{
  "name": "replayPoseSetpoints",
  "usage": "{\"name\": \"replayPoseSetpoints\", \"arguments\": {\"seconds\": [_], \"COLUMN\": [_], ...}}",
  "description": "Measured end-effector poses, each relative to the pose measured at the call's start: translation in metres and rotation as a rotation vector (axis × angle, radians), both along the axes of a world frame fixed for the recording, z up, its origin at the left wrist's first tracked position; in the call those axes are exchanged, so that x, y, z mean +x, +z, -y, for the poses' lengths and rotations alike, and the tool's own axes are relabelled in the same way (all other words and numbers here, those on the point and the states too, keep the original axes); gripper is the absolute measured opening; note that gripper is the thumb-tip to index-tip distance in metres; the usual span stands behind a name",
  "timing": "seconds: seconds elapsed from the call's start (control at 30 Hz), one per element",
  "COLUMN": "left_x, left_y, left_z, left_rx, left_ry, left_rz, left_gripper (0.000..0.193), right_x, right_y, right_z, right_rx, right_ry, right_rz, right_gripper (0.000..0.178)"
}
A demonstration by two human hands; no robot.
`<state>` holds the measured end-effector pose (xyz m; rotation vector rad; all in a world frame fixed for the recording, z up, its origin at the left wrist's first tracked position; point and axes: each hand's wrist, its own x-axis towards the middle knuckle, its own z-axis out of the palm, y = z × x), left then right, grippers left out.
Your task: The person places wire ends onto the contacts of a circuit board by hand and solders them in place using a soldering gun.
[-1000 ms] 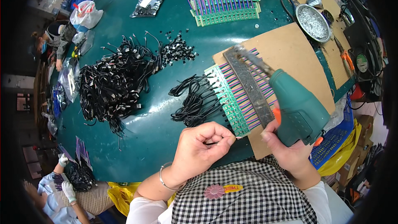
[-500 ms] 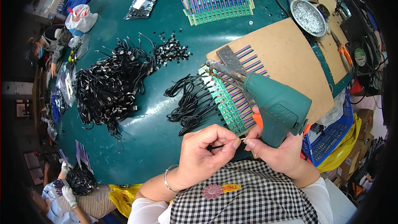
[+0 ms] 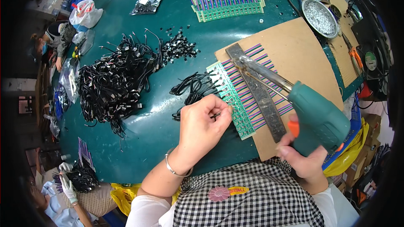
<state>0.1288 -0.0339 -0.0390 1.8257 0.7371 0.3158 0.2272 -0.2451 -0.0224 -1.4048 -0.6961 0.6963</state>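
My left hand (image 3: 205,127) is closed in a pinch on a black cable (image 3: 215,115), its fingertips at the left edge of a panel of small green circuit boards (image 3: 236,108). My right hand (image 3: 304,158) grips a green soldering gun (image 3: 322,120) with an orange trigger, its metal tip slanting up to the left above the panel. A dark metal bar (image 3: 264,105) lies across the rows of coloured wires (image 3: 256,61) coming off the boards. Several black cables (image 3: 191,85) lie at the panel's left side, some running to the boards.
A cardboard sheet (image 3: 301,50) lies under the panel. Left stands a big heap of black cables (image 3: 111,84), with small black pieces (image 3: 180,47) beside it. More wired boards (image 3: 229,10) and a metal bowl (image 3: 320,19) are farther back. A gloved co-worker (image 3: 69,187) sits at lower left.
My hands have moved apart. The left carried its cable up to the panel; the right drew the soldering gun rightward. The dark bar now shows in full.
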Motion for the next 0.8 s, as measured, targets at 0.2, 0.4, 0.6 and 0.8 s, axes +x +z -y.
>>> {"name": "replayPoseSetpoints", "arguments": {"seconds": [0.2, 0.4, 0.6, 0.8], "left_x": [0.008, 0.009, 0.01, 0.01], "left_y": [-0.009, -0.008, -0.014, -0.014], "left_z": [-0.002, -0.008, -0.002, 0.001], "left_rx": [0.166, 0.079, 0.138, 0.266], "left_ry": [-0.013, -0.044, 0.019, 0.023], "left_rz": [-0.111, -0.124, -0.036, -0.025], "left_gripper": [0.008, 0.009, 0.01, 0.01], "right_x": [-0.004, -0.006, -0.006, -0.004], "right_y": [0.006, -0.003, -0.002, -0.009], "right_z": [0.028, 0.054, 0.054, 0.054], "right_rx": [-0.096, -0.164, -0.181, -0.185], "right_ry": [-0.274, -0.231, -0.239, -0.156], "right_rz": [-0.339, -0.363, -0.395, -0.33], "right_gripper": [0.067, 0.063, 0.057, 0.05]}}
